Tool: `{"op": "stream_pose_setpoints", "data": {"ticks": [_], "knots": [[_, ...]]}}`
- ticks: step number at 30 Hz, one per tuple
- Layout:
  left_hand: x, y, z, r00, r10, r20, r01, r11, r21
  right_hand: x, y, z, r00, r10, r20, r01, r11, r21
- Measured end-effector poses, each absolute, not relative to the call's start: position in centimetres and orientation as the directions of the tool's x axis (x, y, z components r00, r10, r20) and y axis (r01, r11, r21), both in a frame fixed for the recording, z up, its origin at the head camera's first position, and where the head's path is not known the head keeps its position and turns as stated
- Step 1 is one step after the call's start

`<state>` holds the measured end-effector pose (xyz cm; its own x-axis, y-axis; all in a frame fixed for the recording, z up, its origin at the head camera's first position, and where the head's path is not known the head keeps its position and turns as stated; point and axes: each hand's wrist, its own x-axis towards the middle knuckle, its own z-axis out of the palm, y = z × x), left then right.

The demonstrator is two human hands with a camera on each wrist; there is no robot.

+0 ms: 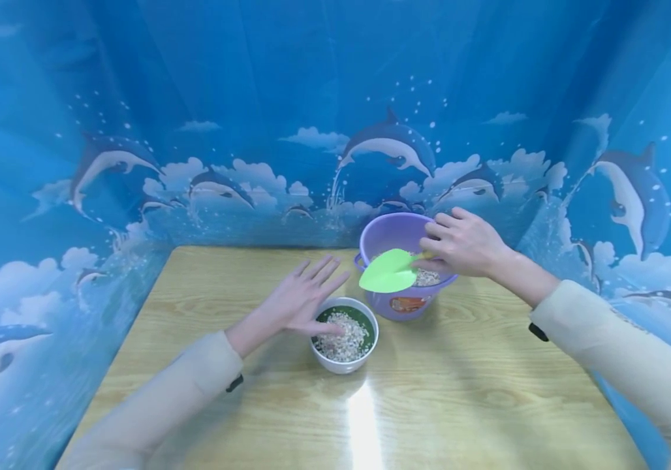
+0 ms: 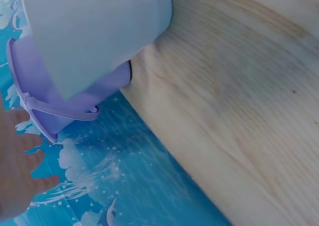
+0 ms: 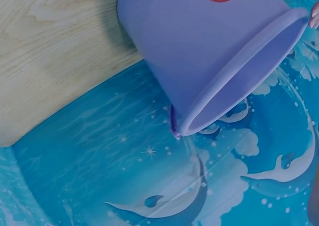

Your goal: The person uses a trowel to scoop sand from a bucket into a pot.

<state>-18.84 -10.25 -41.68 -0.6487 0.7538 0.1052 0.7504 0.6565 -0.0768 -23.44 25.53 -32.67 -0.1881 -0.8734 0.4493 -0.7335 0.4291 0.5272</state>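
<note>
A white bowl (image 1: 341, 369) with a green inside holds small pale pebbles (image 1: 344, 336) on the table. My left hand (image 1: 306, 297) is beside its left rim, fingers straight and spread, the thumb reaching over the pebbles; whether the thumb touches them I cannot tell. In the left wrist view the bowl's outer wall (image 2: 99, 31) fills the upper left, with the left hand (image 2: 20, 161) at the edge. Over the purple bucket (image 1: 400, 307), my right hand (image 1: 465, 245) grips the handle of a light green toy shovel (image 1: 391, 271). The shovel's blade points left past the bucket's rim. More pebbles lie inside the bucket.
The wooden table (image 1: 459, 391) has its back edge against a blue dolphin-print curtain (image 1: 312, 98), which also hangs on both sides. A purple handle (image 2: 60, 109) hangs at the bucket's rim. The bucket stands behind and right of the bowl, near the back edge.
</note>
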Motion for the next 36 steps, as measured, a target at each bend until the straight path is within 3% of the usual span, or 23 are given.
{"op": "stream_pose_setpoints", "data": {"ticks": [8, 23, 36], "knots": [[-19.8, -9.0, -40.9, -0.638, 0.758, 0.133, 0.758, 0.649, -0.066, -24.1, 26.8, -32.8, -0.254, -0.840, 0.480, -0.734, 0.490, 0.469], [-22.0, -6.6, -39.7, -0.647, 0.757, 0.096, 0.750, 0.654, -0.103, -24.9, 29.4, -33.8, -0.470, -0.777, 0.418, -0.665, 0.624, 0.410], [-23.7, -4.6, -39.6, -0.672, 0.736, 0.074, 0.729, 0.676, -0.106, -27.3, 30.4, -34.9, -0.529, -0.777, 0.341, -0.651, 0.629, 0.425]]}}
